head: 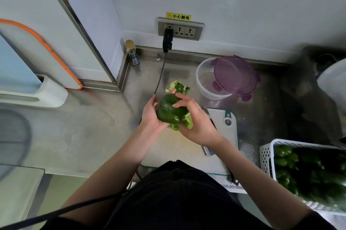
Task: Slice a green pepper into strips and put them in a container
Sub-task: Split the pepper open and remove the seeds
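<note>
Hands both grip the pepper (pixel 171 110) above the board (pixel 223 126): left hand (pixel 151 115) cupping beneath, right hand (pixel 194 119) curled over, seemingly prying it apart. Torn core (pixel 177 87) lies behind; container (pixel 209 81) stands near. Wet flesh could slip and drop off the board.

Steel counter (pixel 78 136) in front of me — on it I see a cutting board (pixel 227 132), a clear tub (pixel 206 83) with purple lid (pixel 234 77) tilted across its rim, pepper scraps (pixel 177 86), a small bottle (pixel 132 53) in the corner, and a white basket (pixel 266 156) of peppers.
</note>
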A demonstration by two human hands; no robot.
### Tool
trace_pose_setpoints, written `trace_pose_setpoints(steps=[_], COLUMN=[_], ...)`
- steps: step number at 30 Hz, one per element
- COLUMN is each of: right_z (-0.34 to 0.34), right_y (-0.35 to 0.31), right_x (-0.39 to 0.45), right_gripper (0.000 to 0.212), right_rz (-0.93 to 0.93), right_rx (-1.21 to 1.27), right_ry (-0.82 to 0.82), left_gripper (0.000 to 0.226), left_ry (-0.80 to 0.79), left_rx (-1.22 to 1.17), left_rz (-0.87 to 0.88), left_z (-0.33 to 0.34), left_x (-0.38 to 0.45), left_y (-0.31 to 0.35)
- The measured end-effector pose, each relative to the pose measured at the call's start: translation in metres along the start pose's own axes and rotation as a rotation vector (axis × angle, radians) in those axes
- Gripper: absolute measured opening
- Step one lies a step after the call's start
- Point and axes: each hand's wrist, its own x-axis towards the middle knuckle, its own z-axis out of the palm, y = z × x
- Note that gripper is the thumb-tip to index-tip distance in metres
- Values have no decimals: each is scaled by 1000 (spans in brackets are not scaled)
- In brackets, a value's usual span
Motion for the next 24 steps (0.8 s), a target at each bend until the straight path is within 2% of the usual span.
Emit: trace_pose_setpoints(steps=[2, 3, 5, 7, 9, 11, 14, 17, 20, 21, 23, 24], right_z=[-4, -4, -4, -8, -14, -14, -6, -7, -13, -12, -7, -6], right_y=[-7, -9, -11, -11, -10, -14, -19, -13, -5, -5, -4, -2], right_x=[4, 7, 17, 25, 26, 25, 21, 20, 21, 20, 18, 19], right_gripper=[68, 75, 86, 86, 83, 80, 74, 69, 68, 69, 68, 67], right_rz=[104, 149, 266, 371, 356, 255, 155, 208, 228, 219, 242, 250], right_rx=[152, 138, 4, -105, -153, -173, -125, -93, -76, -83, -60, -33], right_ry=[-69, -79, -30, -2, -30, -15, 117, 88, 159, 136, 92, 123], left_gripper=[49, 44, 35, 30, 30, 30, 31, 33, 36, 36, 36, 36], left_ry=[-41, -58, -52, -22, -29, -46, -56, -27, -17, -5, 29, 14], left_rx=[42, 70, 133, 200, 207, 162, 135, 148, 138, 127, 150, 153], left_rz=[2, -2, -13, -8, -18, -21, -61, -111, -162, -175, -167, -153], left_z=[2, 5, 12, 16, 15, 13, 14, 19, 20, 20, 21, 22], left_x=[3, 1, -2, -3, -2, -2, 1, 3, 8, 8, 8, 8], left_y=[1, 0, 0, -1, -3, -3, -2, -1, 1, -1, -3, -4])
